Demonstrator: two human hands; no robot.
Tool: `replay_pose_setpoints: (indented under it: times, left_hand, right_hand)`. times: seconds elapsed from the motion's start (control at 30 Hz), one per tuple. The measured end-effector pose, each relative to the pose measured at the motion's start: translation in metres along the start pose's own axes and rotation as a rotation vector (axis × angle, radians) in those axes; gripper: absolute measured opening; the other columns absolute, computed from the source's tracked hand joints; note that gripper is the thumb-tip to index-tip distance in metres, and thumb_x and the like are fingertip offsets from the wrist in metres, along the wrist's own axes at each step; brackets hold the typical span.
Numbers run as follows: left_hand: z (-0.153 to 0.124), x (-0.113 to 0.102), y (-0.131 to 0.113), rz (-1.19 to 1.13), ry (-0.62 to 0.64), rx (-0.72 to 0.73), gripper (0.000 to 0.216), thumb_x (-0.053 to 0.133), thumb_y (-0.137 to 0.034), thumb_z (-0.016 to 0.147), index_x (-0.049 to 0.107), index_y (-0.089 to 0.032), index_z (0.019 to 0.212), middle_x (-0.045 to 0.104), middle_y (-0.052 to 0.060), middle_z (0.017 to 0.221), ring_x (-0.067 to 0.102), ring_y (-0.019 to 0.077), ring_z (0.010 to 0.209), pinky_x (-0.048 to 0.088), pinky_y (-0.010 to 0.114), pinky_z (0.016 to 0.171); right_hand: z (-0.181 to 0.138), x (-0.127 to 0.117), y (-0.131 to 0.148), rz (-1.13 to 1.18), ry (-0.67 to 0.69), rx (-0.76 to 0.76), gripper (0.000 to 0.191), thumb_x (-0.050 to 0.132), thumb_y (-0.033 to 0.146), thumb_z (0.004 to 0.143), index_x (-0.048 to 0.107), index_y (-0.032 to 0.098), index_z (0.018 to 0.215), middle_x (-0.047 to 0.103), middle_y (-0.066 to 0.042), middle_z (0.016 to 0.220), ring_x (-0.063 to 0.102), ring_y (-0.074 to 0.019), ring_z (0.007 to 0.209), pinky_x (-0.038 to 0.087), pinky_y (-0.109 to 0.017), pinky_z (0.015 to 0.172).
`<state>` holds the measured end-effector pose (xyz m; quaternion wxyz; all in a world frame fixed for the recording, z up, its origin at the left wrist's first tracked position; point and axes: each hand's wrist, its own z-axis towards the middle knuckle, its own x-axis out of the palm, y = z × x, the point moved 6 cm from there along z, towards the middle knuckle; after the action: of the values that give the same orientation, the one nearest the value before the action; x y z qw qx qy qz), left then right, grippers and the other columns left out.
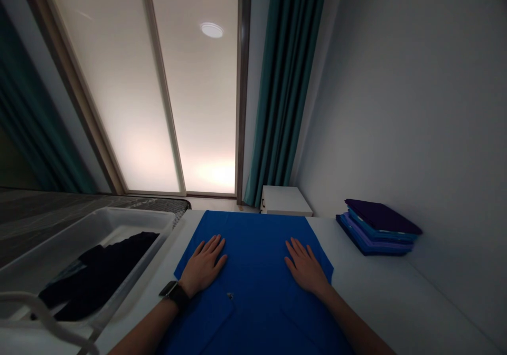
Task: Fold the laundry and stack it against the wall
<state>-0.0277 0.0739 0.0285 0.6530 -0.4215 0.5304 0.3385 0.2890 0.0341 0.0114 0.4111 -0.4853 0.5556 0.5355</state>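
A big blue shirt (255,260) is spread out on the white table (396,302), right in front of the person. It looks mostly smooth, with a few thin lines near the bottom of the view and a small mark (too tiny to read) near the left hand (203,268). It seems to be laid flat but not folded up yet, so I think the folding of this one is all left to do.

Some of the work looks done. A neat pile of folded clothes (380,228) sits on the right side of the table, near the wall, in blue and purple, with a very dark one on top. On the left is a see-through bin (137,216) with dark clothes (106,270) lying loose inside, and those look unfolded too. I can't count how many there are.

Both hands rest palm down on the shirt, well apart from each other. The left one is near the shirt's left edge and the right hand (308,270) is near its right edge. The fingers are long and spread a little, pointing away from the person, and the thumbs point in toward the middle. Neither hand is squeezing or pinching anything. Both arms reach forward from the bottom of the view, and the left wrist wears a black watch (174,292).
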Motion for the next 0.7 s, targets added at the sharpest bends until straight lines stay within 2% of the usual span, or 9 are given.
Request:
replay_pose_setpoints:
  times: [0.27, 0.43, 0.57, 0.7]
  left_hand:
    - [0.002, -0.003, -0.002, 0.02, -0.018, 0.014, 0.058, 0.027, -0.054, 0.097, 0.039, -0.024, 0.145, 0.033, 0.006, 0.153, 0.029, 0.0245, 0.142, 0.022, 0.049, 0.115]
    - [0.01, -0.01, 0.002, 0.05, -0.061, 0.021, 0.053, 0.029, -0.05, 0.098, 0.046, -0.024, 0.141, 0.043, 0.006, 0.148, 0.036, 0.0249, 0.138, 0.025, 0.049, 0.114]
    - [0.028, -0.019, 0.015, 0.054, -0.107, 0.0, 0.047, 0.034, -0.044, 0.096, 0.051, -0.024, 0.136, 0.051, 0.007, 0.142, 0.043, 0.0257, 0.133, 0.029, 0.047, 0.111]
    - [0.053, -0.028, 0.043, 0.027, -0.13, -0.088, 0.04, 0.041, -0.034, 0.092, 0.057, -0.025, 0.128, 0.057, 0.007, 0.134, 0.048, 0.0263, 0.126, 0.034, 0.044, 0.106]
  right_hand:
    - [0.002, -0.001, 0.0, -0.016, 0.01, -0.002, 0.072, 0.008, 0.062, 0.094, 0.017, 0.021, 0.152, 0.01, -0.003, 0.159, 0.006, -0.0197, 0.146, 0.001, -0.044, 0.118]
    - [0.01, -0.01, 0.003, -0.016, 0.028, 0.01, 0.07, 0.012, 0.061, 0.095, 0.027, 0.02, 0.15, 0.022, -0.005, 0.157, 0.014, -0.0212, 0.145, 0.006, -0.043, 0.118]
    - [0.022, -0.018, 0.012, 0.005, 0.028, -0.02, 0.066, 0.016, 0.057, 0.096, 0.03, 0.02, 0.149, 0.025, -0.006, 0.157, 0.017, -0.0218, 0.145, 0.007, -0.042, 0.118]
    - [0.036, -0.023, 0.023, 0.036, 0.004, -0.082, 0.062, 0.021, 0.052, 0.097, 0.036, 0.018, 0.147, 0.028, -0.007, 0.155, 0.02, -0.0229, 0.144, 0.01, -0.042, 0.118]
